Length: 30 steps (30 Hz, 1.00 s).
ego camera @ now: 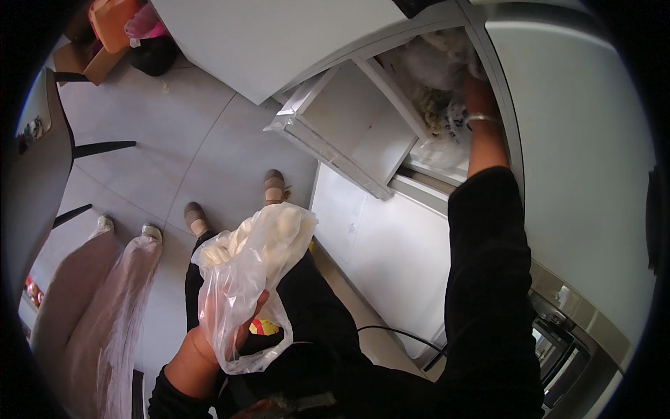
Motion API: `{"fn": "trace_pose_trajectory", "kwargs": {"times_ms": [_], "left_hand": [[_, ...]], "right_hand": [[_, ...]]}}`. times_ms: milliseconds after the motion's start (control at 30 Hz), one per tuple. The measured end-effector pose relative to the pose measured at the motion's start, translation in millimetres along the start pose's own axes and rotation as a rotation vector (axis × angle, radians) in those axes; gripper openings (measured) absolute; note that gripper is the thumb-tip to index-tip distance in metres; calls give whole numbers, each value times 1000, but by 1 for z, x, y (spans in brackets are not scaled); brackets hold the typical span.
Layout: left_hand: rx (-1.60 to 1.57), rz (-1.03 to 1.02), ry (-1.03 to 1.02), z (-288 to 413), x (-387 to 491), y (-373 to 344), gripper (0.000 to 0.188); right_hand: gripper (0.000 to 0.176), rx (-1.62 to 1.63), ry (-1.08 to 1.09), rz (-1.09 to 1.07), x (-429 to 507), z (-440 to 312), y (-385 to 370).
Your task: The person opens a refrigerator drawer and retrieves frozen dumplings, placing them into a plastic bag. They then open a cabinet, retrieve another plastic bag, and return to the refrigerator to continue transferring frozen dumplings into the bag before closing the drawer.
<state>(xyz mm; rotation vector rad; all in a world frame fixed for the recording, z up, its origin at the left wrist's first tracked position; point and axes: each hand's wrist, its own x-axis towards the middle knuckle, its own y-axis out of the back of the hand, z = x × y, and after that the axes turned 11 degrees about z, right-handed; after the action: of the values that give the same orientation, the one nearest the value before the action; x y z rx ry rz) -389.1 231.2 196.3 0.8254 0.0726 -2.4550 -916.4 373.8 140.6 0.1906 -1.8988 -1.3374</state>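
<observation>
My left hand (238, 331) grips a clear plastic bag (267, 262) filled with pale, cream-coloured food pieces, held in front of my legs. The thin plastic hangs over part of the hand. On the right, my right hand (475, 90) reaches deep into an open fridge or freezer compartment (458, 175), with a bangle (482, 119) at the wrist. Its fingers are hidden among whitish plastic bags (432, 65). Below them lies a clear bag (437, 118) with yellowish-brown contents. Beside this compartment, a white drawer with a clear front (361, 125) sticks out.
A white appliance door (272, 36) spans the top, and a pale panel (581, 131) stands at right. Another person's legs in light trousers (104, 293) are at left, near a chair (39, 157). Cardboard box (99, 65) and bags lie upper left. A black cable (403, 331) runs low.
</observation>
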Motion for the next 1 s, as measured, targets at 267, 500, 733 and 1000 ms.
{"fn": "trace_pose_trajectory", "kwargs": {"times_ms": [267,500,733,1000], "left_hand": [[-302,-25,129,55,3,-12,43],[-447,14,-43,100,11,-21,44],[-294,194,-172,65,-10,-6,41],[-319,292,-236,8,-56,20,61]], "right_hand": [[53,135,13,2,-17,-55,26],[60,748,-556,-209,-169,-159,68],[57,1007,-670,-449,-211,-193,95],[55,1285,-563,-188,-70,-244,69]]}}
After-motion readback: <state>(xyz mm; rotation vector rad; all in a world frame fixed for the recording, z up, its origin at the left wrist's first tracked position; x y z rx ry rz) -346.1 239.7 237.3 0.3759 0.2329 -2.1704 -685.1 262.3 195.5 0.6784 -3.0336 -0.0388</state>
